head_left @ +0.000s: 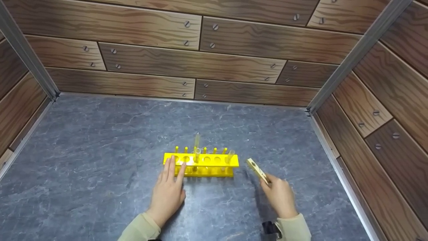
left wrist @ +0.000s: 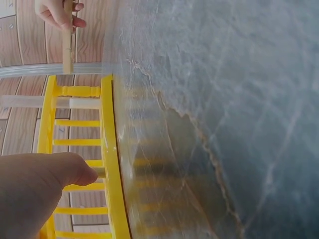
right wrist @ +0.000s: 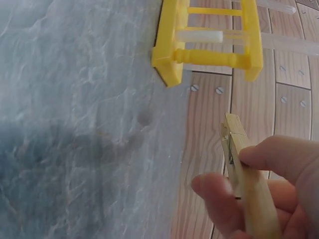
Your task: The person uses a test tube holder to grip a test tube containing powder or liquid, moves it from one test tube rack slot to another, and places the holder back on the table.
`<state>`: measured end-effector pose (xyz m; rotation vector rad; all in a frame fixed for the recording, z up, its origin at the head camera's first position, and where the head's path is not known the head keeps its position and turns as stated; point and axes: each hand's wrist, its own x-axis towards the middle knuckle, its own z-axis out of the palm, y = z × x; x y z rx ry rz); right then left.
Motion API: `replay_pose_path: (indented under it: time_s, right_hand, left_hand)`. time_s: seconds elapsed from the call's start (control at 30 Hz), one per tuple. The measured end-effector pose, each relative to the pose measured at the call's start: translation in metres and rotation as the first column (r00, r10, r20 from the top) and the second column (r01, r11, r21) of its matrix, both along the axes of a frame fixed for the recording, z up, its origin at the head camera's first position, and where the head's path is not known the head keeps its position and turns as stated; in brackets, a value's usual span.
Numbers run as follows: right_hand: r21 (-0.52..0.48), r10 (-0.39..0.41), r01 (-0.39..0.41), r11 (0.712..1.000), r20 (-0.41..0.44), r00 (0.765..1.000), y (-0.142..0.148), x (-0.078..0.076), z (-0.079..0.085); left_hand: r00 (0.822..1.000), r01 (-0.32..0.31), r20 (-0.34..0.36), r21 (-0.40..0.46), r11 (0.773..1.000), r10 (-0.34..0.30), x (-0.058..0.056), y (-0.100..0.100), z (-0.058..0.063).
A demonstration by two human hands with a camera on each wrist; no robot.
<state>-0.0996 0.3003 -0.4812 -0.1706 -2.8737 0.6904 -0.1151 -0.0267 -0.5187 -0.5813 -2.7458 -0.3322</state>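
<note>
A yellow test tube rack (head_left: 201, 163) stands upright on the floor panel, with round holes along its top and a row of pegs behind. My left hand (head_left: 168, 194) rests its straight fingers on the rack's left end, and its thumb (left wrist: 75, 171) shows at the front side. Clear test tubes stand in the rack: one near the middle (head_left: 197, 154) and one at the right end (head_left: 230, 155), holding something white low inside. Another clear tube (head_left: 197, 140) rises at the back pegs. Right of the rack, my right hand (head_left: 280, 195) grips a wooden test tube clamp (right wrist: 245, 174), tip toward the rack.
The grey marbled surface (head_left: 100, 150) spreads around the rack on all sides. Wood-patterned walls (head_left: 143, 60) close off the back and both sides, with metal corner posts (head_left: 354, 57) between them.
</note>
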Motion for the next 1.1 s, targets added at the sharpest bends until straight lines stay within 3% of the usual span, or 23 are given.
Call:
replay_pose_path:
  time_s: [0.3, 0.6, 1.1]
  right_hand:
    - [0.026, 0.023, -0.024, 0.999, 0.04, 0.999, 0.007, -0.001, -0.005]
    - [0.023, -0.027, 0.024, 0.999, 0.115, 0.993, 0.012, -0.004, -0.008]
    - [0.052, -0.062, 0.054, 0.997, 0.149, 0.987, 0.021, -0.011, -0.02]
  left_hand:
    - [1.0, 0.003, -0.001, 0.023, 1.0, -0.003, -0.001, 0.001, 0.0]
    - [0.999, -0.008, -0.031, -0.041, 0.999, 0.007, 0.0, 0.0, -0.001]
    - [0.998, 0.001, -0.06, -0.026, 1.0, -0.002, -0.001, 0.0, -0.002]
